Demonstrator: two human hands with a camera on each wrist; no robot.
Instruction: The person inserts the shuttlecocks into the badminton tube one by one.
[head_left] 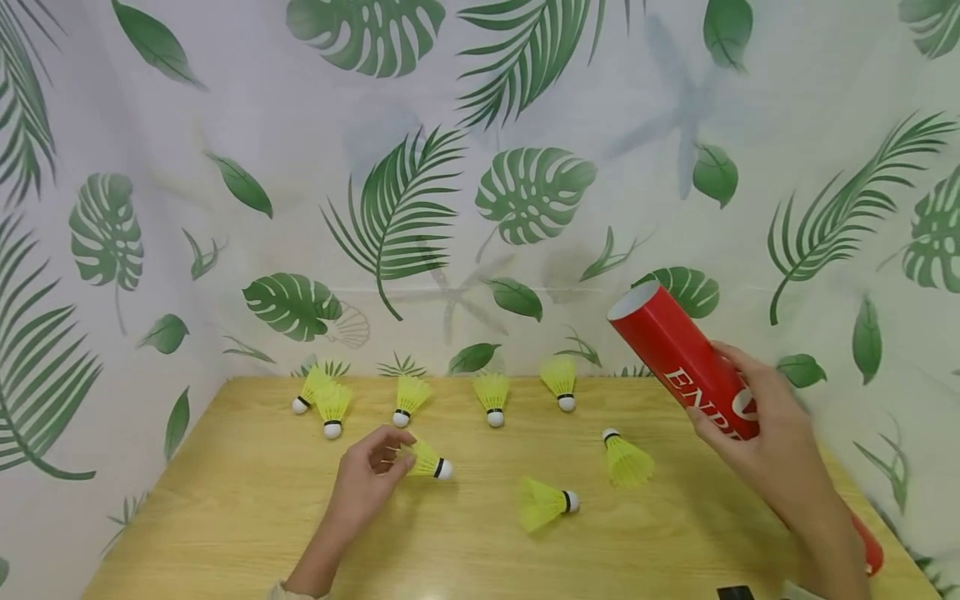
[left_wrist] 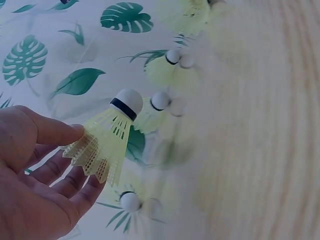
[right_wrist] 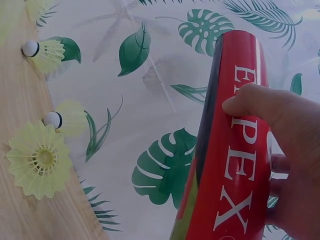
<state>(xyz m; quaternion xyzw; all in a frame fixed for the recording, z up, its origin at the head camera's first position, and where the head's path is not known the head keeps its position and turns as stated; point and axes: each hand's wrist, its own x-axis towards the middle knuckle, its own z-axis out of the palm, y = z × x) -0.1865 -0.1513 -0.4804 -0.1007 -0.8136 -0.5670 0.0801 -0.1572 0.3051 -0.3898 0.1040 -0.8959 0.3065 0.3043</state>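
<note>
1. Shuttlecock [left_wrist: 112, 136], skirt pinched by the left hand [head_left: 371, 468], could drop if thumb pressure eases.
2. Tube [head_left: 678, 346], tilted in the right hand's [head_left: 780, 446] grip, could slide if those fingers relax.
3. Loose shuttlecocks [head_left: 628, 462] between the hands could roll if bumped.

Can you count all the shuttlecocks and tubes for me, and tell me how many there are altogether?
Yellow shuttlecocks: 8, with 1 of them in the left hand
Red tube: 1, in the right hand
Total: 9
</note>
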